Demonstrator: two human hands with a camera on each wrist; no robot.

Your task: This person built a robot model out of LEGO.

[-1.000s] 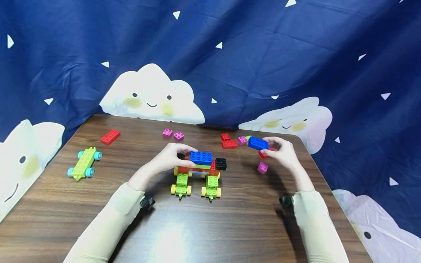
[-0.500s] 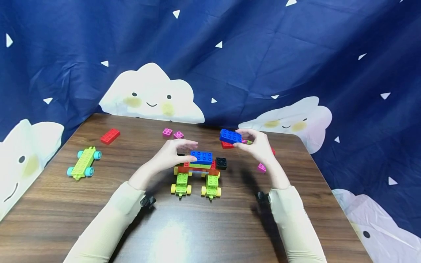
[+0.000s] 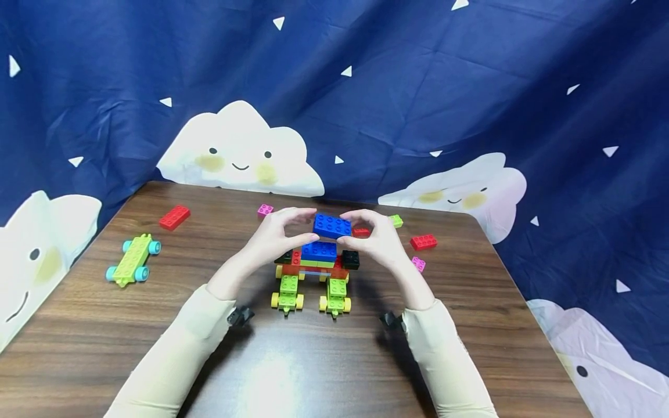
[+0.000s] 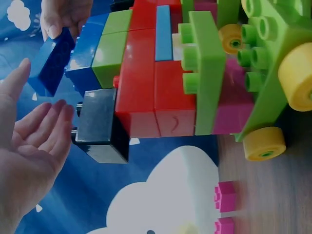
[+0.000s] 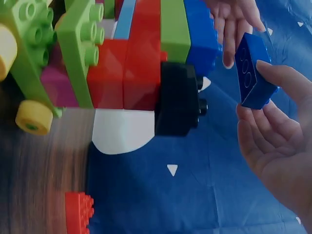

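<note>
My right hand (image 3: pixel 380 239) pinches a blue brick (image 3: pixel 332 226) by its right end, thumb in front and fingers behind. The brick is in the air, a little above the toy-brick model (image 3: pixel 320 268), which has another blue brick (image 3: pixel 319 251) on top. My left hand (image 3: pixel 269 241) is near the brick's left end, thumb and fingers apart. In the left wrist view a gap shows between my left hand (image 4: pixel 36 139) and the held brick (image 4: pixel 51 63). Lime, red and black bricks (image 5: pixel 178 97) make up the model, over lime wheeled bases (image 3: pixel 336 295).
A lime car base with blue wheels (image 3: pixel 135 259) and a red brick (image 3: pixel 175 217) lie at left. Behind the hands is a pink brick (image 3: pixel 265 210). At right lie a red brick (image 3: pixel 424 241), a pink brick (image 3: pixel 418 263) and a lime brick (image 3: pixel 396 221).
My right hand has carried the blue brick leftward from the table's right side to above the model. My left hand has come off the model's top blue brick and risen.
</note>
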